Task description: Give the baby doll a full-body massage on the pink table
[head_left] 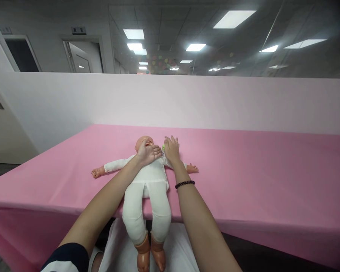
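Baby doll [150, 175], face half-hidden by left hand [147, 152], green object [163, 147] beside right hand [172, 149]

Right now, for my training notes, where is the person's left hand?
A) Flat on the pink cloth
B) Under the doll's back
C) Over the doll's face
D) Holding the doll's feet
C. The left hand lies across the lower face of the baby doll, just below the top of its head.
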`<state>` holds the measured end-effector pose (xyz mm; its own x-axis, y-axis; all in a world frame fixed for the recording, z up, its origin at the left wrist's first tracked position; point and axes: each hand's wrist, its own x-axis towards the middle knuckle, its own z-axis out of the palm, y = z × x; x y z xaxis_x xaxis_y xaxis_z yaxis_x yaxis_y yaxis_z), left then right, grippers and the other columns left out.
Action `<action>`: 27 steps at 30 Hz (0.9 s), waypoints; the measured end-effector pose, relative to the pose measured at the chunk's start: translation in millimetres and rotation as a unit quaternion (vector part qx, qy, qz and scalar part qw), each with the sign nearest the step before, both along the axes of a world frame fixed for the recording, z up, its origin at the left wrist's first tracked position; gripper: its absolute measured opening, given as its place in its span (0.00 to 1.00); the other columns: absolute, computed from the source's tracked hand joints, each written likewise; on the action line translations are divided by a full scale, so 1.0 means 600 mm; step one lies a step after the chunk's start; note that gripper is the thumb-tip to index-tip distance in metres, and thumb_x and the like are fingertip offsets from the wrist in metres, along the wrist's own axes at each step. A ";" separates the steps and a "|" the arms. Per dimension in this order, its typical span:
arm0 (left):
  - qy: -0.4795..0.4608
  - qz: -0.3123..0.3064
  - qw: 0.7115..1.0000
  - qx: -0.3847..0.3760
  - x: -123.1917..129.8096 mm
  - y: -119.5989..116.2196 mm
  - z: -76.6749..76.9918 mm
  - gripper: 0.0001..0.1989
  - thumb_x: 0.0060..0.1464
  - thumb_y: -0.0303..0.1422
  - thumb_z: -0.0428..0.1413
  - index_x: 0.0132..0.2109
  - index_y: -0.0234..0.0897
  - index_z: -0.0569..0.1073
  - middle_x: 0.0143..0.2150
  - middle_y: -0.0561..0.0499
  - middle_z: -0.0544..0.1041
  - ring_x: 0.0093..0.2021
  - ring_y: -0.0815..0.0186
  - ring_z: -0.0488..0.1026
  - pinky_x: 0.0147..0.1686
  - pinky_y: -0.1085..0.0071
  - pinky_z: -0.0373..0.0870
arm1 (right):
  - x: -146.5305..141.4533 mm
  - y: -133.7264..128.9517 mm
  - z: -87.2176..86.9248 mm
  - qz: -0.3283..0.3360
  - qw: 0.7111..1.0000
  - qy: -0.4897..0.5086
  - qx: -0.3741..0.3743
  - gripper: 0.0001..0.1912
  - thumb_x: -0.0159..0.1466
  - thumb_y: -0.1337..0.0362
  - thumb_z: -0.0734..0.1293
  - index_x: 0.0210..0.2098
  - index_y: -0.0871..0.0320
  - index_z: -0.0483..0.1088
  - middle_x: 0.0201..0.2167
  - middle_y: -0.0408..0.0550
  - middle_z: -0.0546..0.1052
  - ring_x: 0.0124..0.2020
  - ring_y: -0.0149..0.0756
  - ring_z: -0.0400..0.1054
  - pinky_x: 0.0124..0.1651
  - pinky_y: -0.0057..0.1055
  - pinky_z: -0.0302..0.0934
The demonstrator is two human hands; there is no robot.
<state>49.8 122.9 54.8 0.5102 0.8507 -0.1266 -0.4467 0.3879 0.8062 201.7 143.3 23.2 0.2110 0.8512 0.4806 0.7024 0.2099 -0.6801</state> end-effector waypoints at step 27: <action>0.541 0.066 0.706 0.452 -0.094 -0.155 -0.081 0.30 0.68 0.43 0.38 0.71 0.37 0.57 0.75 0.43 0.49 0.76 0.59 0.39 0.71 0.53 0.29 | -0.074 -0.189 -0.015 0.308 0.926 -0.139 -0.170 0.33 0.73 0.56 0.47 0.74 0.54 0.39 0.75 0.44 0.38 0.76 0.38 0.29 0.74 0.51 0.24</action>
<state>-6.9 29.8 6.1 0.4389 0.8649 0.2434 0.6369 -0.4906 0.5947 157.3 30.0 14.4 -0.4569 0.8807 0.1252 0.6786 0.4361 -0.5910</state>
